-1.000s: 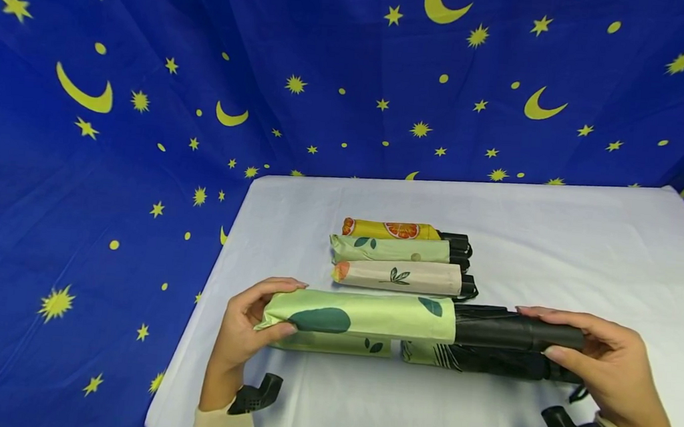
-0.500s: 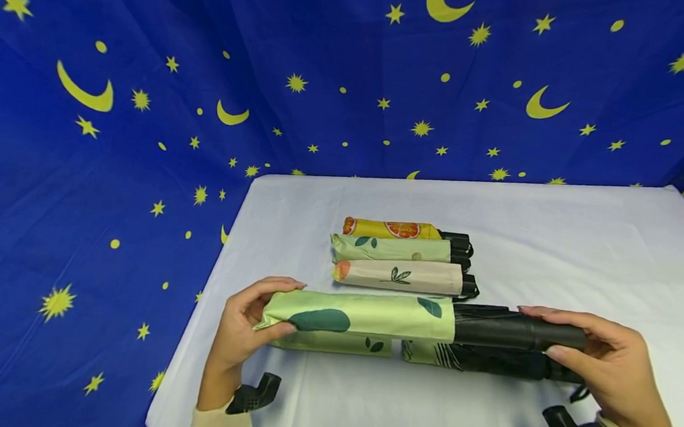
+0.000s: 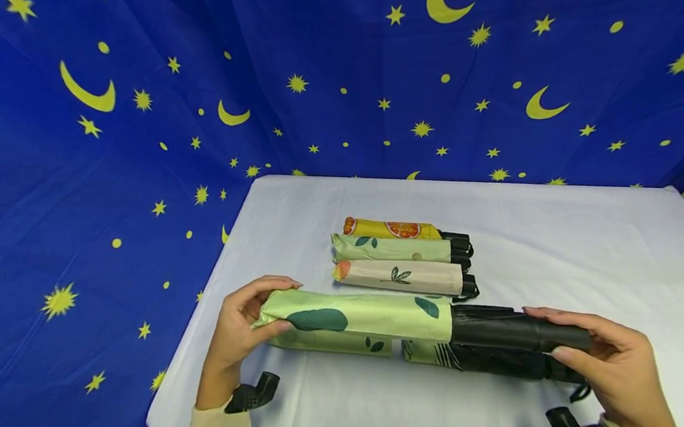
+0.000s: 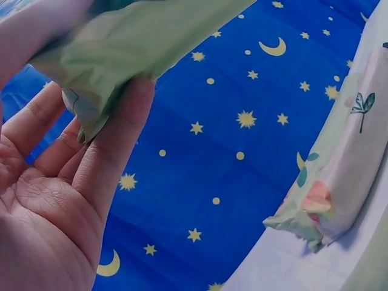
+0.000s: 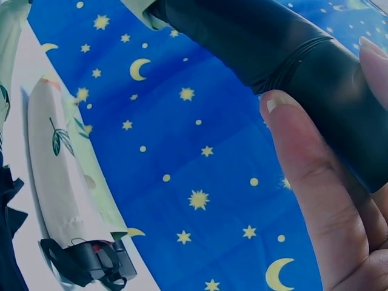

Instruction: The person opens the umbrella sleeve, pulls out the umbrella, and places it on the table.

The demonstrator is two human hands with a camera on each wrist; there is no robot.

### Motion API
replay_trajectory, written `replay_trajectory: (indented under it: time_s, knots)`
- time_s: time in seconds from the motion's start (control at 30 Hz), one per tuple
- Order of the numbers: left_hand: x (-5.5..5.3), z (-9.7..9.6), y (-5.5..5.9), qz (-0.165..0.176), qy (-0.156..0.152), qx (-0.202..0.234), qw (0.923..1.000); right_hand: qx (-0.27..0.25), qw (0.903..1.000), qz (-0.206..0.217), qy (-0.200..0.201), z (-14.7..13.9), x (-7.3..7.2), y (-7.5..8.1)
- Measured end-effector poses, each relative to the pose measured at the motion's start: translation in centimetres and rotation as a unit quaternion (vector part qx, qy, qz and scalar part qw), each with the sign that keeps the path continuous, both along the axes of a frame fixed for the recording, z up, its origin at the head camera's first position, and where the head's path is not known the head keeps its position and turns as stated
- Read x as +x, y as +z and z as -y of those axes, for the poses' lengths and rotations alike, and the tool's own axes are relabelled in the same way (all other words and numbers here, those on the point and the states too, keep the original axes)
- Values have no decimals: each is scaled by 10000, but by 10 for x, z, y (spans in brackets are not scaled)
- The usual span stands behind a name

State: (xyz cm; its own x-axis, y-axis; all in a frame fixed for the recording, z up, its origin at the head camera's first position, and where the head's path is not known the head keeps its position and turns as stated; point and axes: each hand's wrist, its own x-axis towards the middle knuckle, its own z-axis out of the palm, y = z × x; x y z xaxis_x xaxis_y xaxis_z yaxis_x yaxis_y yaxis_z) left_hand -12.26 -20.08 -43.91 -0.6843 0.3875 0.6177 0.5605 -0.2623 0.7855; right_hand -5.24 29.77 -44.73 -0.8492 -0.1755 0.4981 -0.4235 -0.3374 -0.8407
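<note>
In the head view a folded umbrella [image 3: 508, 328], black at its exposed end, sits partly inside a light green umbrella sleeve [image 3: 382, 316] with dark leaf prints. My left hand [image 3: 242, 326] pinches the sleeve's crumpled left end between thumb and fingers. At the other end my right hand [image 3: 613, 369] grips the umbrella's black handle. The umbrella is held level above the table. Behind it lie a green sleeve [image 3: 332, 343] and a black folded umbrella [image 3: 493, 361], both partly hidden. In the right wrist view, my fingertips press the black umbrella [image 5: 242, 42].
Further back on the white table [image 3: 585, 259], three sleeved umbrellas lie side by side: an orange-print one [image 3: 383, 229], a pale green one [image 3: 399, 249] and a cream one [image 3: 421, 278]. A blue star-print cloth [image 3: 342, 53] hangs behind and at the left.
My hands have moved slightly apart. The green sleeve has shifted a little left and the black handle a little right, so slightly more black shows. The other umbrellas have stayed put.
</note>
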Motion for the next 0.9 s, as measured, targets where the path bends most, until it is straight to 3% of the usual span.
replay_trajectory:
  time_s: [0.2, 0.73, 0.9]
  knots:
    - [1, 3, -1, -29, 169, -27, 9998, 1, 10000, 12, -45, -2, 2, 1]
    - [3, 3, -1, 15, 202, -22, 9998, 105, 9996, 103, -241, -6, 6, 0]
    - [1, 4, -1, -119, 183, 3, 9998, -6, 9998, 11, -195, -7, 5, 0]
